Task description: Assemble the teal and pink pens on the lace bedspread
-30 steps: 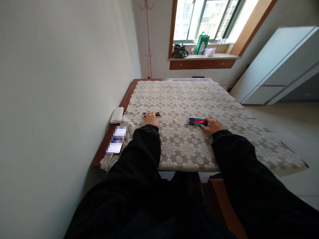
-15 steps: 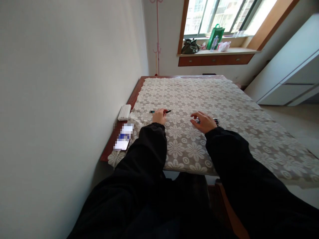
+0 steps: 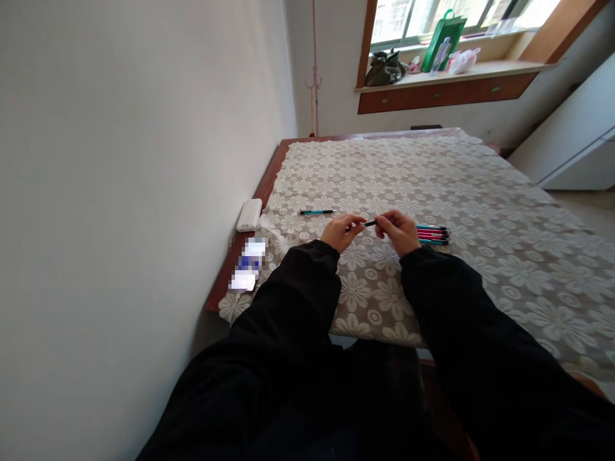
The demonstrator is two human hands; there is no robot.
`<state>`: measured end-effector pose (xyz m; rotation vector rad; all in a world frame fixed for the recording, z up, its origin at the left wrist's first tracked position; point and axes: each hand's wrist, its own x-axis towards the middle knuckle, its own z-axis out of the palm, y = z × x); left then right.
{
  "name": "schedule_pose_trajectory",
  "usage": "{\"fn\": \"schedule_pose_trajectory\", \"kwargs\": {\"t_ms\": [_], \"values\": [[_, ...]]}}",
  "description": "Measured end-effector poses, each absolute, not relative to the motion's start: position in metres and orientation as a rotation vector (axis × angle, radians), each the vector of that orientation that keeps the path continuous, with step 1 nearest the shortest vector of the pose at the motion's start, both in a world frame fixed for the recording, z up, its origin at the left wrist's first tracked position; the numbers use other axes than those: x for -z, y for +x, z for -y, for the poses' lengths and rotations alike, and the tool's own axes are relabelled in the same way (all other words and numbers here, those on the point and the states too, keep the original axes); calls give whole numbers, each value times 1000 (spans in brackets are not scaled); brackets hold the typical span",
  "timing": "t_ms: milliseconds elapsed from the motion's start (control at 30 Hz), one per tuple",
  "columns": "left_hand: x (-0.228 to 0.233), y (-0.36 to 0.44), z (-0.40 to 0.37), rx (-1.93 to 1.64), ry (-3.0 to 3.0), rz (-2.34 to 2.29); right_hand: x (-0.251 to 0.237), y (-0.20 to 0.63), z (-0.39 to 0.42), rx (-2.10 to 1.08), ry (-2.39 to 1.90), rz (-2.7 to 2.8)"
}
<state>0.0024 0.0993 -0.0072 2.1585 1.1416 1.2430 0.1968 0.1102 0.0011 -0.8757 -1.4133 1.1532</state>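
Observation:
Just above the tablecloth, a dark, slim pen [image 3: 369, 223] is held level between my two hands. My left hand [image 3: 340, 232] pinches its left end between thumb and fingers. Closed on the right end, my right hand [image 3: 398, 232] hides that part of it. A turquoise pen with dark ends [image 3: 318, 212] lies on the cloth beyond my left hand. Right beside my right wrist is a row of several pens [image 3: 433, 235], turquoise and red with dark ends, partly covered by the hand.
A patterned floral tablecloth [image 3: 355, 291] covers the table. At the left edge, by the wall, are a white power bank [image 3: 250, 215] and a lit phone [image 3: 248, 264] with a cable. A green bag [image 3: 444, 41] stands on the windowsill across the room.
My left hand has left the turquoise pen on the cloth and moved right. My right hand, earlier open over the row of pens, now grips a dark pen together with the left.

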Motion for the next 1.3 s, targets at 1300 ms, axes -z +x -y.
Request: {"fn": "schedule_pose_trajectory", "kwargs": {"t_ms": [1300], "values": [[2,3,-88,-873,2420,-1140,-1,223,-112,-971,-1023,2446]]}}
